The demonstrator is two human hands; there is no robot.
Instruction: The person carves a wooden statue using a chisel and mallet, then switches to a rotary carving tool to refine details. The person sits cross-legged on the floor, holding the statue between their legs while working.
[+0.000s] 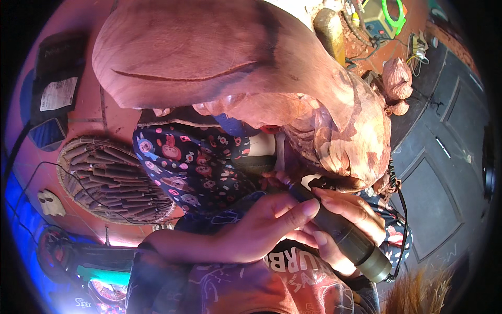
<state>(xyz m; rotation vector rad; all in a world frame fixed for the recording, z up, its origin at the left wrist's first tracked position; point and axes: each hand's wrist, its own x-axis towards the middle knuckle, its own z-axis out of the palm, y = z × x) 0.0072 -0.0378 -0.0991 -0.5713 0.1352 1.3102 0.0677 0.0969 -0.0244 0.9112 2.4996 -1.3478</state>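
Note:
A dark cylindrical handheld rotary tool (342,230) lies slantwise in front of my body, its cord end toward the lower right. My left hand (274,222) closes around its front part, the thumb pressed on top. My right hand (361,212) wraps its fingers around the body from the other side. Just beyond the tool stands a large reddish wood carving (183,47), with a smooth, broad lobe crossed by a curved groove. Its right side (361,136) carries layered, leaf-like relief. The tool's tip is hard to make out in shadow by the carving's lower edge.
A round woven basket (64,157) full of dark stick-shaped tools sits on the tiled floor at left. Near it lie a phone (48,134) and cables. A small box with knobs (383,23) stands at upper right, dark panelled doors (429,193) below it. Brown bristles (418,293) show lower right.

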